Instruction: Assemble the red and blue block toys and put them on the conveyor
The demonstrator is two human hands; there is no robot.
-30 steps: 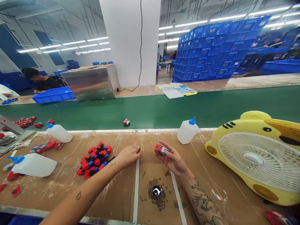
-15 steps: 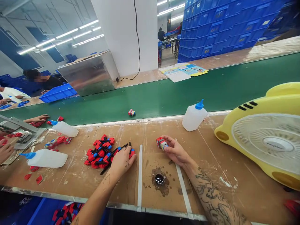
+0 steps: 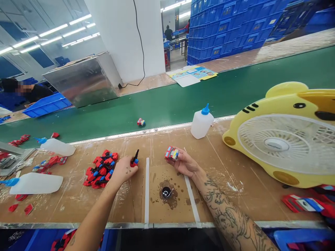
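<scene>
My left hand (image 3: 125, 170) is closed on a small red and blue toy part (image 3: 134, 162) with a black rod sticking up from it. Just left of it lies a pile of red, blue and black toy parts (image 3: 101, 169). My right hand (image 3: 186, 163) grips a small blocky toy piece (image 3: 172, 153), red, grey, yellow and blue, between thumb and fingers above the bench. Below and between the hands sits a small round dark cup of liquid (image 3: 166, 192), with wet spots around it and strips of white tape on either side.
A white squeeze bottle (image 3: 202, 122) stands near the green conveyor belt (image 3: 167, 104), which carries another toy piece (image 3: 140, 122). A yellow fan (image 3: 277, 143) fills the right side. Two bottles (image 3: 36, 183) lie at left. Red parts (image 3: 305, 204) show at right.
My left hand has lifted a part with a black rod away from the pile. My right hand has turned its toy piece. The whole view has shifted to the right.
</scene>
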